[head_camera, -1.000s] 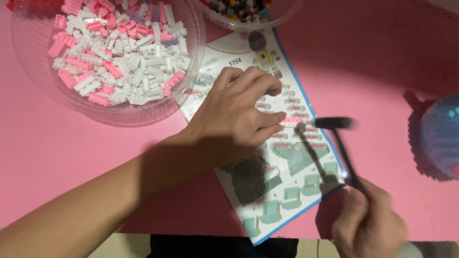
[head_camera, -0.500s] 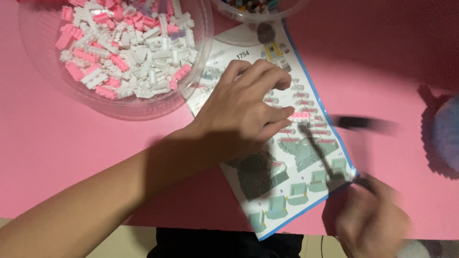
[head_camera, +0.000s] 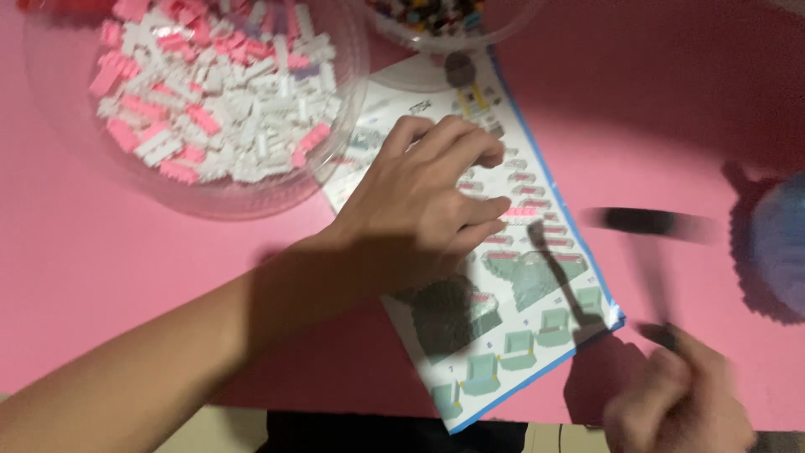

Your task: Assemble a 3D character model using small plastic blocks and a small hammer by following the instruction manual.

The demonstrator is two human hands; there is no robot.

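Left hand spread flat, pinning thin floppy printed instruction sheet; right hand at 5 o'clock clamped on light, stiff black hammer-like tool, gripped low.

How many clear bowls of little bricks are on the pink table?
2: a large bowl of pink and white bricks at top left, and a second bowl of mixed-colour bricks at top centre, partly cut off.

A pink counter is observed, on which a clear bowl of pink and white bricks, a second clear bowl of dark mixed pieces, a blue-edged instruction sheet and a blurred blue object are carried.
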